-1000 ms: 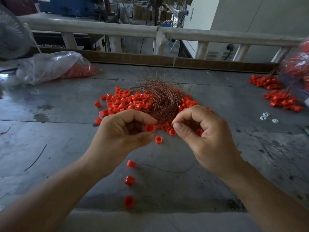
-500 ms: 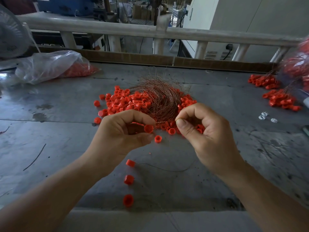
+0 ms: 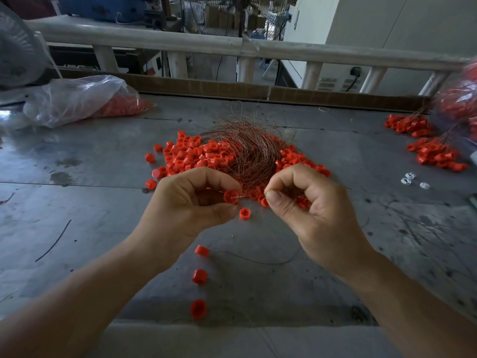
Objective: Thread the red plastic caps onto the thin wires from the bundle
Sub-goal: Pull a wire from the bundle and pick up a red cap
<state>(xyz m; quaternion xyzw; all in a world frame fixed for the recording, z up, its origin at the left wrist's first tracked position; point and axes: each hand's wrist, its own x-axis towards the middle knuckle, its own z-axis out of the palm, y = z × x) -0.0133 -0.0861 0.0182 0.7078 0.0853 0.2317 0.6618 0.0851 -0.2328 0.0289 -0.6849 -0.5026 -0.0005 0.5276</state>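
My left hand (image 3: 191, 202) pinches one red cap (image 3: 230, 196) between thumb and forefinger, above the grey table. My right hand (image 3: 307, 202) pinches a thin wire (image 3: 254, 197) whose tip reaches the cap. Behind the hands lies the copper-coloured wire bundle (image 3: 247, 153) on top of a heap of loose red caps (image 3: 191, 156). One loose cap (image 3: 244, 213) sits just below the hands. Three caps (image 3: 200, 276) lie in a row near the front edge, the top one (image 3: 201, 250) with a dark wire trailing right.
A clear plastic bag (image 3: 77, 99) with red caps lies at the back left by a fan (image 3: 15, 52). More red cap piles (image 3: 433, 151) and a red-filled bag (image 3: 462, 104) sit at the right. Small white parts (image 3: 413, 179) lie near them. A railing (image 3: 232, 45) runs behind the table.
My right hand has drawn slightly closer to the left, bringing the wire tip to the cap. The left hand has stayed nearly still.
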